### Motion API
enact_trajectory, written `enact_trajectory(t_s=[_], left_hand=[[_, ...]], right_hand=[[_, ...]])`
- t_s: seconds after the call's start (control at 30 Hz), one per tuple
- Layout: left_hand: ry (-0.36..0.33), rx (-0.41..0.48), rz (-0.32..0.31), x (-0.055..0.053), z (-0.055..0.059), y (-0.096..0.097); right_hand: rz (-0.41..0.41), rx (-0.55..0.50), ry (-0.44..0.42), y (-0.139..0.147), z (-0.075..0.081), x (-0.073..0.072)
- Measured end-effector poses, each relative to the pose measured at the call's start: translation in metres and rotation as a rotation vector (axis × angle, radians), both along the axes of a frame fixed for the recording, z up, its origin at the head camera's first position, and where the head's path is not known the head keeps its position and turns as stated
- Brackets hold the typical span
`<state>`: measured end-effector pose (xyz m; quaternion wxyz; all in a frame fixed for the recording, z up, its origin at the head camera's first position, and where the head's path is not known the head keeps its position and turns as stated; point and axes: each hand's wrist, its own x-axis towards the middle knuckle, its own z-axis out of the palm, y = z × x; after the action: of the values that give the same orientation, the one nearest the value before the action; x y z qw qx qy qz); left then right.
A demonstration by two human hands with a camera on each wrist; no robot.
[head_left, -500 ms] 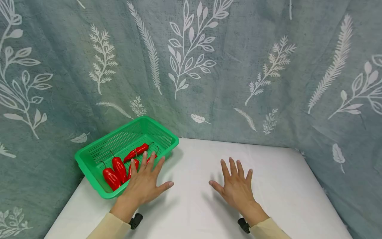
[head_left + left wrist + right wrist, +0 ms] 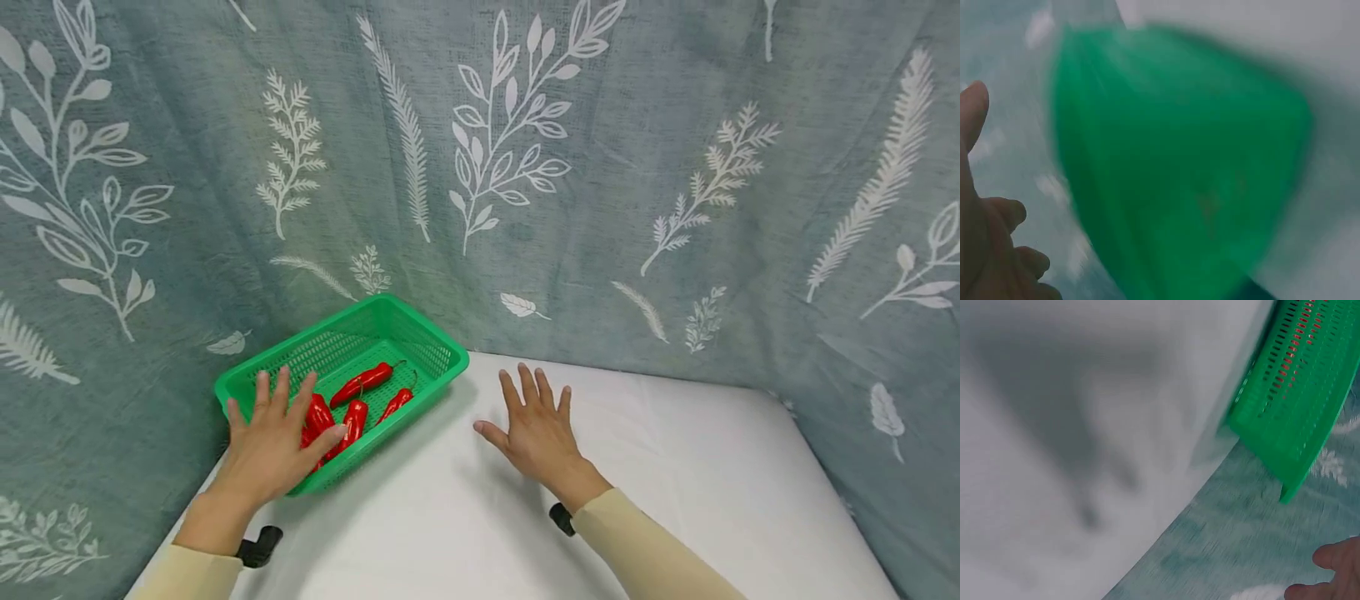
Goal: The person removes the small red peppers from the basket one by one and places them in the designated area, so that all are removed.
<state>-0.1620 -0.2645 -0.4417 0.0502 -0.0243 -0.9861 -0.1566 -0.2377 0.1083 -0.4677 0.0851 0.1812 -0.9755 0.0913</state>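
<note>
A green plastic basket (image 2: pixel 390 446) with slotted sides stands at the back left of the table, several red chili peppers (image 2: pixel 363 384) lying inside. My left hand (image 2: pixel 266 454), fingers spread, hovers over the basket's near left end and hides part of it and some peppers. In the left wrist view the basket (image 2: pixel 1179 137) is blurred beside the fingers. To the right of the basket my right hand (image 2: pixel 542 433) is held above the table, fingers straight and apart, holding nothing. The right wrist view shows the basket's slotted side (image 2: pixel 1285 394) and a few fingertips (image 2: pixel 1329 556).
A white table (image 2: pixel 675 500) spreads beneath both hands. Behind and beside it hangs a grey-green cloth (image 2: pixel 450 275) with white leaf prints, close to the basket's far side. Each wrist wears a small black device (image 2: pixel 259 547) at the sleeve.
My left hand has moved left, across the basket's near left end. The right hand has shifted left and farther forward, closer to the basket. The head view has turned slightly left.
</note>
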Motion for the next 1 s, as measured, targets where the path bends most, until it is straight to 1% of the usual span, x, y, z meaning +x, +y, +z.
enact_trajectory(t_s=[0.1,0.17,0.27,0.33,0.4,0.5,0.6,0.7,0.77,0.83,0.9,0.93,0.97,1.0], left_hand=[[-0.040,0.008,0.031,-0.007,-0.009,-0.033],[-0.060,0.016,0.025,-0.011,-0.018,-0.048],[-0.063,0.020,0.002,-0.012,-0.030,-0.060],[-0.051,0.017,-0.019,-0.010,-0.035,-0.058],[-0.034,0.002,-0.039,-0.007,-0.036,-0.051],[-0.004,-0.034,-0.078,-0.001,-0.034,-0.029],[0.026,-0.077,-0.123,0.008,-0.033,0.005],[0.048,-0.096,-0.193,0.016,-0.033,0.040],[0.031,-0.095,-0.249,0.021,-0.033,0.060],[-0.004,-0.053,-0.304,0.024,-0.031,0.074],[-0.009,-0.001,-0.332,0.023,-0.026,0.079],[0.005,0.001,-0.332,0.020,-0.022,0.077],[0.018,0.000,-0.324,0.015,-0.016,0.071],[0.037,-0.003,-0.312,0.008,-0.010,0.062]], right_hand=[[0.024,-0.002,-0.038,-0.027,0.001,-0.013],[0.050,-0.001,-0.061,-0.045,0.000,-0.019],[0.110,0.006,-0.086,-0.067,-0.003,-0.023],[0.144,0.006,-0.094,-0.077,-0.004,-0.023],[0.158,0.003,-0.096,-0.084,-0.005,-0.022],[0.149,-0.008,-0.105,-0.086,-0.005,-0.021],[0.132,-0.027,-0.124,-0.079,-0.003,-0.019],[0.112,-0.056,-0.121,-0.074,-0.002,-0.018],[0.092,-0.079,-0.115,-0.072,-0.001,-0.017],[0.073,-0.103,-0.112,-0.071,-0.002,-0.016],[0.055,-0.131,-0.112,-0.072,-0.001,-0.012],[0.047,-0.136,-0.107,-0.073,-0.002,-0.011],[0.039,-0.139,-0.105,-0.075,-0.002,-0.008],[0.037,-0.137,-0.099,-0.076,-0.003,-0.006]])
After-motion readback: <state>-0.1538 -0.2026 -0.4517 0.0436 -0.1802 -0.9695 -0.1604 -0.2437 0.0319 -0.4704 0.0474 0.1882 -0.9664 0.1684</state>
